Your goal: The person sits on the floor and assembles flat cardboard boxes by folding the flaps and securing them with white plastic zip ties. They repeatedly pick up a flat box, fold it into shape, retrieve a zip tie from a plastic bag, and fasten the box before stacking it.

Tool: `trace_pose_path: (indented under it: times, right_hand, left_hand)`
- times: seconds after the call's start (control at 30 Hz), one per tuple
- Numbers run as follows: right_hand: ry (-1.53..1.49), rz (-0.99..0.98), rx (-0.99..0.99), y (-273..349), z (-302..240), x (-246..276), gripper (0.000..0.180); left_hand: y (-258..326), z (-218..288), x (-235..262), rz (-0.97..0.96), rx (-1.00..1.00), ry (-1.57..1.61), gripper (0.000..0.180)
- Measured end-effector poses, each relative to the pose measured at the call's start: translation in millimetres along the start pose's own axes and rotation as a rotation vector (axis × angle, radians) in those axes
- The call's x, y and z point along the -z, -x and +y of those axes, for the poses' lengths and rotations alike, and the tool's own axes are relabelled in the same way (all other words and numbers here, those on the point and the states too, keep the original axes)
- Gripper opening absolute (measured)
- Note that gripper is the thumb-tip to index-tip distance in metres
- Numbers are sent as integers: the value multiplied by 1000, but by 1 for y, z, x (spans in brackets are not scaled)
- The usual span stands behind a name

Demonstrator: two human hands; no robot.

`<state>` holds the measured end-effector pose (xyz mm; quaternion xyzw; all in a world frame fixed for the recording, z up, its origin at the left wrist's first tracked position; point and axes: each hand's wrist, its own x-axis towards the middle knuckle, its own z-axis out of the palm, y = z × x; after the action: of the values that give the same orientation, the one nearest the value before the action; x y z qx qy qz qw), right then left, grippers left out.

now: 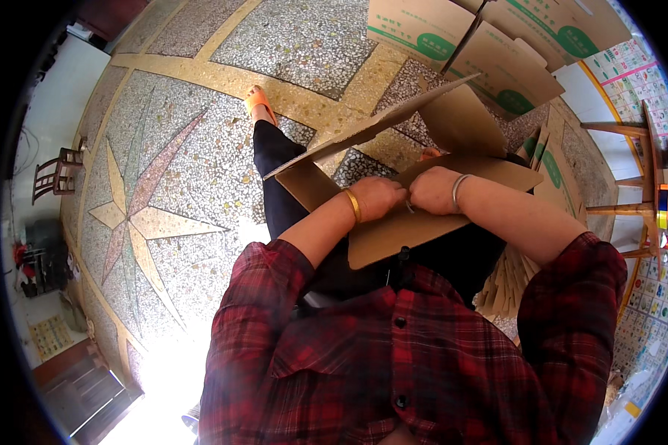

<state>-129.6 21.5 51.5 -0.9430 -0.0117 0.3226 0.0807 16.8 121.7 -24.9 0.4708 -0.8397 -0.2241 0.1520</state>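
Note:
A brown cardboard box point(401, 231) rests across my lap with its flaps standing open. My left hand point(378, 197), a gold bangle at its wrist, is closed at the edge of the near flap. Close beside it is my right hand point(432, 191), also closed, with a silver bangle on the wrist. The fingertips of both almost meet, and a small pale bit shows just under them; what they pinch is too small to tell. Beyond the hands, a long far flap point(378, 127) and a side flap point(464, 122) stick up.
Larger cartons with green print point(497, 63) stand at the far right. A stack of flat cardboard point(508, 280) lies by my right leg, near a wooden stool point(631, 211). A small wooden chair point(56, 174) stands at the left on the patterned stone floor point(178, 170).

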Motion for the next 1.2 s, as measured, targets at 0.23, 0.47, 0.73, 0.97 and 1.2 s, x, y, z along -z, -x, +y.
trace_pose_path:
  times: [0.23,0.47,0.73,0.97,1.2]
  right_hand:
    - [-53,25,-53,-7,2,-3,18]
    - [-2,-52,-38,-11,-3,1,19]
    - [-16,21,-45,2,0,0,20]
    - [-94,36,-93,-8,-10,2,20]
    - [-176,1,-192,-4,-10,19,22]
  left_hand:
    - [-1,-1,-9,-7,3,61,18]
    - [3,-3,-14,3,-44,70,18]
    - [5,11,7,19,182,97,19]
    - [4,16,-5,-97,267,109,21]
    - [5,26,17,-38,196,163,22]
